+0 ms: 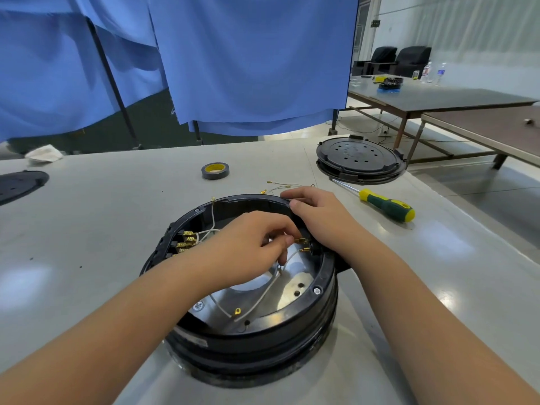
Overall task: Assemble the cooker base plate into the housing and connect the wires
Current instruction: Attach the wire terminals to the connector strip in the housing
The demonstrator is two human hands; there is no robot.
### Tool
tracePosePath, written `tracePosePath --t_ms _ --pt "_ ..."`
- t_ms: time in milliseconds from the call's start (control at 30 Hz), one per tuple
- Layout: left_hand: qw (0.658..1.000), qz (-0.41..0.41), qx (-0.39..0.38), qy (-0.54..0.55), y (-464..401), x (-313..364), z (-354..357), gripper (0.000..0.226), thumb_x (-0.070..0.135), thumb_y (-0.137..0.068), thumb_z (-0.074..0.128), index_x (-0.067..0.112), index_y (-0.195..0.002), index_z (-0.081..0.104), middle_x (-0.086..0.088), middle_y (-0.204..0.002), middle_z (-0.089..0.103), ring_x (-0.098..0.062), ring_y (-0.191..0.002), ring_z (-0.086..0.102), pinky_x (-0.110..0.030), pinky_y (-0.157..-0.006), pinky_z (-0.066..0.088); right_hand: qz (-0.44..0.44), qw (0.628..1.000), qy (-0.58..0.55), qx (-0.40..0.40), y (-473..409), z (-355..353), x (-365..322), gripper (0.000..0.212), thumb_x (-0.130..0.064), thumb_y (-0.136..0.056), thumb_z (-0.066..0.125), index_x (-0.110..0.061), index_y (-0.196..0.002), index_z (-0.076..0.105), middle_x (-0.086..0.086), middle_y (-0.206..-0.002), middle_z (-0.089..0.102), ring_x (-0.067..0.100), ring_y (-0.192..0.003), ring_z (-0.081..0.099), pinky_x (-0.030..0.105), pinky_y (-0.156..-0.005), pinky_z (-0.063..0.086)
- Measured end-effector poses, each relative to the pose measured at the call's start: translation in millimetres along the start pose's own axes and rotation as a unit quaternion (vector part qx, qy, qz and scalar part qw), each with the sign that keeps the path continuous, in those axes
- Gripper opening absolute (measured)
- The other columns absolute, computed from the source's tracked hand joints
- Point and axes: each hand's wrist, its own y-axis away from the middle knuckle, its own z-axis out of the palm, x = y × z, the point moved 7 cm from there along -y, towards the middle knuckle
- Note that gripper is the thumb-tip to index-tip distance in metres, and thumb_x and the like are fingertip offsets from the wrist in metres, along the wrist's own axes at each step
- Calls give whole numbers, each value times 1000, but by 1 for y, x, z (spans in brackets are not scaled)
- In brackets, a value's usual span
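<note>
At frame centre, left hand [251, 244] fingers pinch a gold wire terminal [301, 240] inside the round black cooker housing [248, 337]; right hand [318, 217] fingers grip its far rim.

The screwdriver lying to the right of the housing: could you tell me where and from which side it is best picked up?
Grip the screwdriver by its thick green and yellow handle, coming from above. It lies flat on the table with its thin shaft pointing toward the black lid; its sides look clear.
</note>
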Motion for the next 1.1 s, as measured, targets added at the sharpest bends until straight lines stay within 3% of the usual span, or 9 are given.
tracePosePath --t_ms 300,600,767,900,1100 --pt "1000 -3 -4 8 2 -1 0 20 14 -97 51 24 -99 68 5 -70 69 3 -53 52 -7 -55 37 -7 1000 7 -5 0 1 -1 25 -13 -95 47 -28 -106 65 -2 -104 67 8 -90 63 9 -66 48" --pt "1000 16 2 -20 2 3 0 18 17 -97 53 30 -92 65 13 -68 66 7 -55 53 -8 -56 36 0 1000 4 -3 0 1 0 25 -12 -96 47 -25 -109 65 3 -108 68 17 -96 65 24 -80 52" --pt "998 34 21 -47 3 6 -1 14 22 -95 56 25 -94 69 15 -75 68 4 -69 59 -14 -63 43 4 1000 -2 -2 0 1 2 26 -12 -96 47 -24 -111 65 3 -108 68 17 -97 65 24 -80 52" --pt "997 39 29 -61 1 8 -1 14 21 -94 56 25 -94 69 13 -79 68 -3 -79 62 -35 -77 52 2 1000 -5 4 -1 1 1 26 -10 -95 47 -22 -109 65 5 -108 68 17 -94 66 20 -75 51" --pt "992 69 43 -99 1 13 -1 13 20 -94 56 21 -94 70 12 -81 69 -3 -76 59 -31 -74 48 1 1000 -9 9 -1 2 -1 26 -8 -94 47 -22 -105 65 7 -108 68 20 -96 65 28 -82 52"
